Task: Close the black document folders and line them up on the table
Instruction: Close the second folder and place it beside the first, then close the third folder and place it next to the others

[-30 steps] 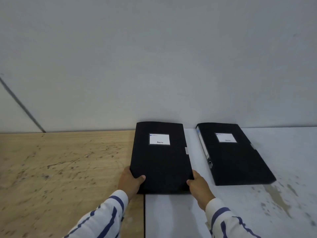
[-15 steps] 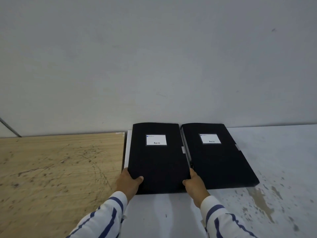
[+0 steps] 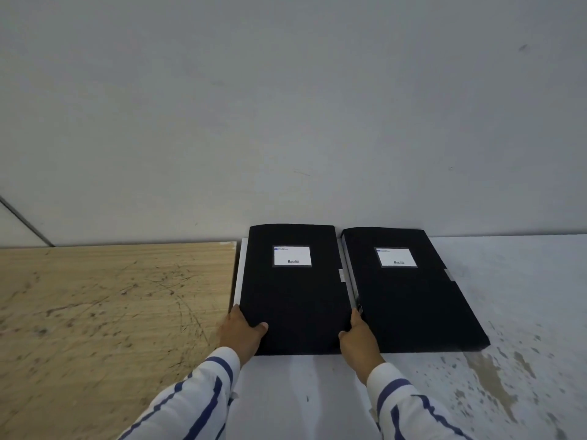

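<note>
Gripping the near corners of the left black document folder (image 3: pixel 292 290), your two hands sit nearest in the view. Your left hand (image 3: pixel 239 333), in a white sleeve with blue stripes (image 3: pixel 193 398), wraps the near left corner: thumb lying on the cover, the other fingers hidden beneath or beside the edge. Your right hand (image 3: pixel 360 339), in a matching striped sleeve (image 3: pixel 409 408), clasps the near right corner, thumb on the cover and fingers reaching up the narrow gap between the two folders.

Item one, left black document folder: closed, lying flat, white label (image 3: pixel 292 256) on the far half of its cover, far end touching or just short of the wall; which of the two you cannot tell from here.

Item two, right black document folder (image 3: pixel 409 293): closed, flat, just beside the first, its own white label (image 3: pixel 396 257) facing up. It is angled slightly, its near end splaying rightward. The near edges of both folders lie on roughly one line.

Surface: white tabletop (image 3: pixel 301 398) under both folders, stained and speckled toward your right. A scuffed wooden tabletop (image 3: pixel 104 312) adjoins it on your left, near the first folder's left edge.

Backdrop: plain grey wall (image 3: pixel 286 106) behind everything.
</note>
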A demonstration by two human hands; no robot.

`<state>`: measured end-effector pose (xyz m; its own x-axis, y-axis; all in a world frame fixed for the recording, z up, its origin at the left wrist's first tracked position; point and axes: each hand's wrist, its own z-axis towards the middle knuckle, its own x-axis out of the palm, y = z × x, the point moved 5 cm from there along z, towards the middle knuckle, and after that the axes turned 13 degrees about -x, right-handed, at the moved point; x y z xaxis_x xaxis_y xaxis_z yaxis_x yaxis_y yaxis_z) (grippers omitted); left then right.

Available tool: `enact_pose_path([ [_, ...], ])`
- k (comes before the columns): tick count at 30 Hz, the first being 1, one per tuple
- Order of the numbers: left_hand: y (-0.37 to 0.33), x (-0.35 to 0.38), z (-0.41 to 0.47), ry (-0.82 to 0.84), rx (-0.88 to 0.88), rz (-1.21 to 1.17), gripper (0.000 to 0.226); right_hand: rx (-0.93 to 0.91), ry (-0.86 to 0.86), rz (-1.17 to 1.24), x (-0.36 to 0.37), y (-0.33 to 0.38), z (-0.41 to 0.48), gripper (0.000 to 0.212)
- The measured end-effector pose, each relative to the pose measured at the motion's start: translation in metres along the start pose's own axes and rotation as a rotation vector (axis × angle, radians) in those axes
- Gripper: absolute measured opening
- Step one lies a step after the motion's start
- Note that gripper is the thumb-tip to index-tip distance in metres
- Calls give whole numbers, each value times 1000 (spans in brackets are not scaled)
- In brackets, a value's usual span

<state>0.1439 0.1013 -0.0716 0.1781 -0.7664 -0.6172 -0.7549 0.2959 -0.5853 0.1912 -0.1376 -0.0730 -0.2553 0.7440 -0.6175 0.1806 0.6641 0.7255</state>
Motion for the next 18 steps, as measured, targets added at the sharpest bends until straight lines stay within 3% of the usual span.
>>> enact_pose_path([
  [9, 15, -27, -9, -57, 52, 1, 68, -293, -89, -215, 13, 40, -27, 59],
  [12, 49, -71, -10, -114, -20, -41, 72, -444, 54, -179, 62, 90, -46, 56],
  [18, 57, -93, -9, -110, -8, -76, 67, -594, 189, -108, 96, 132, -62, 50],
])
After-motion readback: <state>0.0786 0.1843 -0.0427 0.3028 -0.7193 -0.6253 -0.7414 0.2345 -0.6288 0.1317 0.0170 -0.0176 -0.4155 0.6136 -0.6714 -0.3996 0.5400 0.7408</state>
